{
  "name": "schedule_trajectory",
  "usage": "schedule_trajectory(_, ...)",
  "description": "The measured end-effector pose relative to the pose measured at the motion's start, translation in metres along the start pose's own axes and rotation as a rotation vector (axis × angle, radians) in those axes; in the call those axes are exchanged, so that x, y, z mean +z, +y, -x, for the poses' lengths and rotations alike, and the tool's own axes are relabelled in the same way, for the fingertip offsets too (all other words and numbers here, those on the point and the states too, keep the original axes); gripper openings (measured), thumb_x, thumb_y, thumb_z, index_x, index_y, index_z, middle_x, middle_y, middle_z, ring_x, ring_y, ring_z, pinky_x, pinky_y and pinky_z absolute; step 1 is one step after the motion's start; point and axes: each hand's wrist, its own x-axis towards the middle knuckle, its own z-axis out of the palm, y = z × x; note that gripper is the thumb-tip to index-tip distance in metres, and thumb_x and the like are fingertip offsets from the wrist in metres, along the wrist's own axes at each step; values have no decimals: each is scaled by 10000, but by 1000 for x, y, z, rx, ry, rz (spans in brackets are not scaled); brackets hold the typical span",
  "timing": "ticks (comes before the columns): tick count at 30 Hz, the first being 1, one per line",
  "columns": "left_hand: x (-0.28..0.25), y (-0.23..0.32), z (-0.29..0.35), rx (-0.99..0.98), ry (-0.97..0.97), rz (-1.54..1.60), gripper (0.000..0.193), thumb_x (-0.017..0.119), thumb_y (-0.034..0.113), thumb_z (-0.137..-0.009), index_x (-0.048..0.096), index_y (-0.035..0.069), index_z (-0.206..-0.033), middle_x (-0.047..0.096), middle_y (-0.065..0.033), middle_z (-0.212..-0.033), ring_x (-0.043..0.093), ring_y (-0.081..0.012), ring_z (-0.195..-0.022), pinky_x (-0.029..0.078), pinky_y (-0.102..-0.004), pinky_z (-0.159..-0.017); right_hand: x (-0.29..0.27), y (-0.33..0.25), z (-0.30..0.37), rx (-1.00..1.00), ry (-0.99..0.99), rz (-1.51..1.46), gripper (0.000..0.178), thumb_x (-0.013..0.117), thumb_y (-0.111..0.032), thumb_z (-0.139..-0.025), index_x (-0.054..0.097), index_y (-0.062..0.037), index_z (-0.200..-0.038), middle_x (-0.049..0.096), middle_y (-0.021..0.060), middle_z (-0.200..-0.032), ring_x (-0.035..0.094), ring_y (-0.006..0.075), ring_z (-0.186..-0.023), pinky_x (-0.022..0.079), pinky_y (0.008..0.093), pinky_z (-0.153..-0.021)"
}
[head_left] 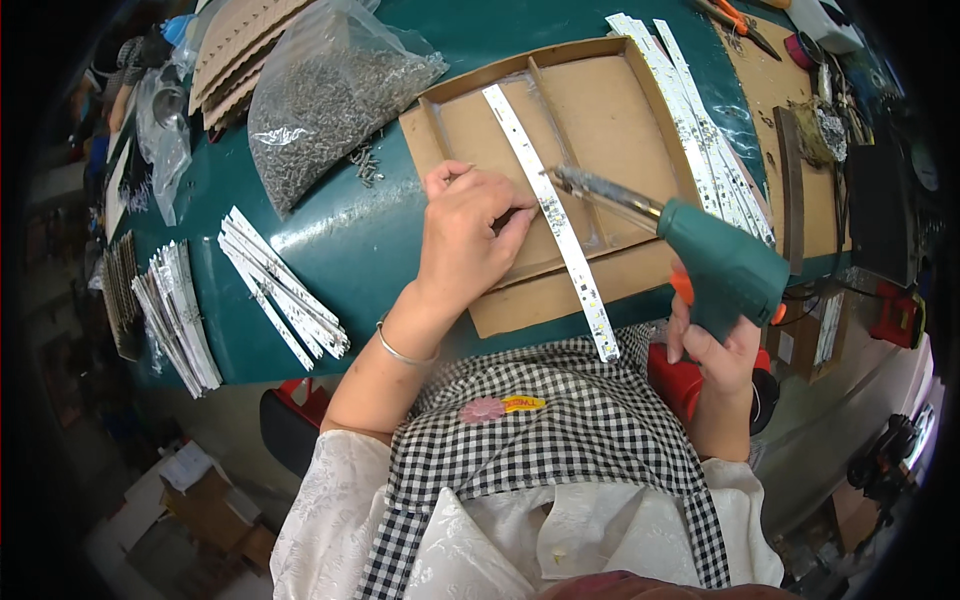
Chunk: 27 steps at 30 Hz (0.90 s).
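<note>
My right hand (722, 350) is wrapped round the handle of a green soldering gun (727, 265) with an orange trigger. Its metal tip points left, over or at the edge of a narrow white LED circuit strip (574, 255). The strip lies slantwise across a shallow cardboard tray (625, 130), its near end reaching past the front edge toward my apron. Beside the strip's left edge, my left hand (468, 232) is closed, thumb and fingers pinched together. Whatever sits between those fingertips is too small to make out.
A clear plastic bag of small metal parts (315, 110) stands at the back left, with some spilled beside it. Bundled white strips (285, 290) lie on the green table to the left. More strips (700, 140) rest at the tray's right side. Pliers (745, 28) lie far right.
</note>
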Motion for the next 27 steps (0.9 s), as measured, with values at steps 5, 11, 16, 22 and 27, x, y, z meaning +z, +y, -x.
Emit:
schedule_trajectory(5,2,-1,1,-5,11,-3,105,779,21,-742,716,85,-796,718,-5,-822,671,-157,-813,385,-371,-939,-15,7,12,55,-15,137,637,758,-121,-843,442,91,-1353,554,209,-1232,556,160,-710,513,261,-475)
schedule_trajectory(11,1,-1,1,-18,-5,-9,94,760,16,-749,714,85,-792,717,-6,-812,670,-153,-798,383,-373,-948,-14,8,12,63,-9,91,552,751,-44,-848,471,76,-1309,581,188,-1146,604,169,-737,535,259,-526)
schedule_trajectory(16,3,-2,1,-17,6,-8,96,760,13,-748,715,85,-791,719,-6,-812,670,-151,-796,384,-371,-952,-19,9,11,151,-31,143,614,770,-134,-843,431,90,-1303,513,161,-1113,548,182,-695,523,272,-449)
schedule_trajectory(22,3,-3,2,-21,8,-10,99,766,13,-745,722,85,-797,723,-2,-814,672,-146,-798,387,-368,-956,-12,1,6,119,-19,103,506,739,-42,-859,479,67,-1279,590,171,-998,611,164,-681,544,274,-521)
schedule_trajectory(27,4,-2,2,-24,3,-11,92,763,15,-748,723,85,-793,724,-1,-813,672,-146,-797,389,-368,-955,-5,-2,4,139,39,99,502,722,-31,-864,469,69,-1285,591,165,-970,611,157,-647,538,272,-516)
